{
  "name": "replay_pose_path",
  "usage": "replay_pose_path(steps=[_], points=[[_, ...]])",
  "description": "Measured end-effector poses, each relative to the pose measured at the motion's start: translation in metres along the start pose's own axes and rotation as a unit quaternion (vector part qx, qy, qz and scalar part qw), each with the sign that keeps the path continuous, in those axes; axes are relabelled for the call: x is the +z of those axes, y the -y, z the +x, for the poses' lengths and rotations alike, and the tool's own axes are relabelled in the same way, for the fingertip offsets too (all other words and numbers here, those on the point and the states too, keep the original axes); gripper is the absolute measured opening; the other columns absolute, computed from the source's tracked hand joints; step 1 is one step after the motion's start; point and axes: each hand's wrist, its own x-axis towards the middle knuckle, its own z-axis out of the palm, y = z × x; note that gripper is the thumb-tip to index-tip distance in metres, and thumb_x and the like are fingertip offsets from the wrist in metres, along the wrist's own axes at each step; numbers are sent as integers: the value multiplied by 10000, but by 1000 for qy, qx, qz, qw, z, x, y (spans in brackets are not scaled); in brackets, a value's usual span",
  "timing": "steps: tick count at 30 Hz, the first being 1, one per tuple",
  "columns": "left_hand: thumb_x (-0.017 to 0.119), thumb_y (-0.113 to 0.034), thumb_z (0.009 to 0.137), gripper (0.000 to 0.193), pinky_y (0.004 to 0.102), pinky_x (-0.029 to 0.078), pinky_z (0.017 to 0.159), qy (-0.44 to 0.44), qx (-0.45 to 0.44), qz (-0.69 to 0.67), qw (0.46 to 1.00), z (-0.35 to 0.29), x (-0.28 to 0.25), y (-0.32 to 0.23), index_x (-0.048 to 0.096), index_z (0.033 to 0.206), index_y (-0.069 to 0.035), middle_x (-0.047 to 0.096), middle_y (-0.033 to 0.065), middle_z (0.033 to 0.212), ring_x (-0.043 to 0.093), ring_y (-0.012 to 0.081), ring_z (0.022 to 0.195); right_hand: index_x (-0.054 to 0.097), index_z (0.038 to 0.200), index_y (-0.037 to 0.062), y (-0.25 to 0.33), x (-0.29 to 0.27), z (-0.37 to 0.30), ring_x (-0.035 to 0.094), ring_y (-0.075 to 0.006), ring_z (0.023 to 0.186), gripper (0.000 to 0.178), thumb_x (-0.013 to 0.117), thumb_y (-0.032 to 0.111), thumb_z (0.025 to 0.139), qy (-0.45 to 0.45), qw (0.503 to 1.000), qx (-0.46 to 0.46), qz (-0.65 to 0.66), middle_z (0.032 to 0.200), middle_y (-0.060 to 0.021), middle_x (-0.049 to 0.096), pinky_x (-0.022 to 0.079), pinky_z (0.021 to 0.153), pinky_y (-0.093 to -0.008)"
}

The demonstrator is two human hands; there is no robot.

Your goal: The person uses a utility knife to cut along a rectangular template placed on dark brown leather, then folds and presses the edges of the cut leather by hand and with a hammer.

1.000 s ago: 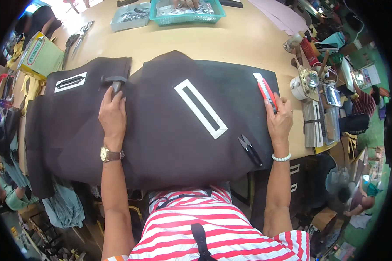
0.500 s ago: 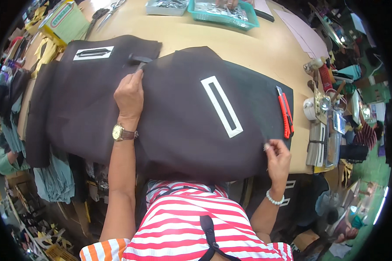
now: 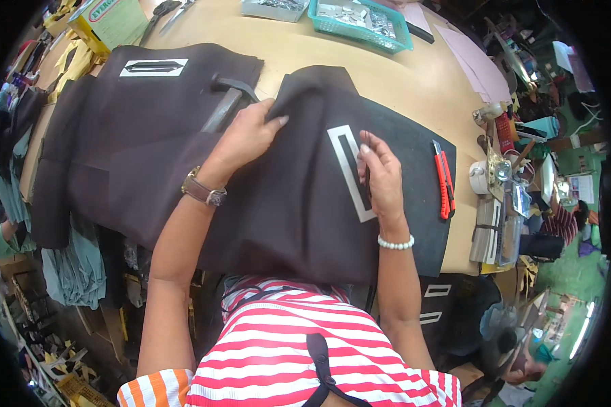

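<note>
A dark brown fabric panel (image 3: 285,224) lies across the table in front of me, with a raised fold near its middle. My left hand (image 3: 244,139) pinches its far left edge between thumb and fingers. Just beyond that hand lies a hammer (image 3: 221,112), its head on a second dark fabric panel (image 3: 149,122). My right hand (image 3: 385,178) is closed on the front panel's right edge, beside a white rectangular frame-shaped patch (image 3: 343,152) that the hand partly covers. Another white patch (image 3: 136,68) with a dark slit sits on the left panel.
A black mat (image 3: 424,183) shows under the fabric, with a red box cutter (image 3: 445,180) on it. Turquoise basket (image 3: 360,27) and white tray (image 3: 275,9) hold small metal parts. Scissors (image 3: 176,17) lie at the far left; a yellow-green box (image 3: 108,24) stands beside them.
My right hand has moved left and away from me, drawing the panel's right edge inward. My left hand has shifted right with the panel's left edge, uncovering more of the hammer.
</note>
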Motion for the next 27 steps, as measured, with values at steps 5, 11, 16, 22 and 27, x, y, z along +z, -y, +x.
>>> replay_pose_path(steps=[5, 11, 16, 22, 27], points=[[640, -266, 878, 434, 281, 478, 815, 68, -175, -515, 836, -11, 14, 1, 579, 1177, 43, 627, 89, 1085, 603, 164, 934, 423, 1341, -50, -9, 15, -58, 494, -42, 615, 440, 478, 198, 982, -47, 996, -4, 80, 807, -13, 541, 428, 546, -189], [638, -270, 880, 417, 269, 455, 735, 288, -129, -125, 941, -32, -5, -40, 618, 1103, 81, 645, 75, 950, 548, 89, 858, 449, 1363, 22, -19, 6, -101, 430, -9, 556, 418, 446, 238, 1005, -77, 983, -11, 165, 780, 6, 529, 351, 443, -155], [655, -334, 882, 539, 266, 468, 809, 115, -140, -500, 847, -48, 41, -34, 533, 1186, 94, 628, 82, 1036, 571, 120, 932, 485, 1337, 24, -8, 11, -108, 396, -7, 530, 394, 449, 228, 1002, -71, 976, 49, 200, 726, 29, 517, 318, 433, -147], [744, -187, 800, 547, 271, 486, 839, 36, -84, -452, 887, -54, 63, -57, 496, 1136, 167, 626, 151, 1065, 595, 169, 974, 452, 1330, 36, -12, 9, -106, 393, 5, 534, 397, 490, 229, 985, -31, 981, 35, 189, 725, 22, 537, 311, 445, -144], [732, -104, 775, 448, 270, 506, 794, 52, -95, -407, 907, -46, 71, -58, 540, 1089, 151, 662, 156, 980, 627, 173, 887, 431, 1281, 30, -12, 5, -104, 391, 1, 523, 372, 496, 241, 982, -20, 981, 23, 193, 702, 9, 537, 308, 439, -147]])
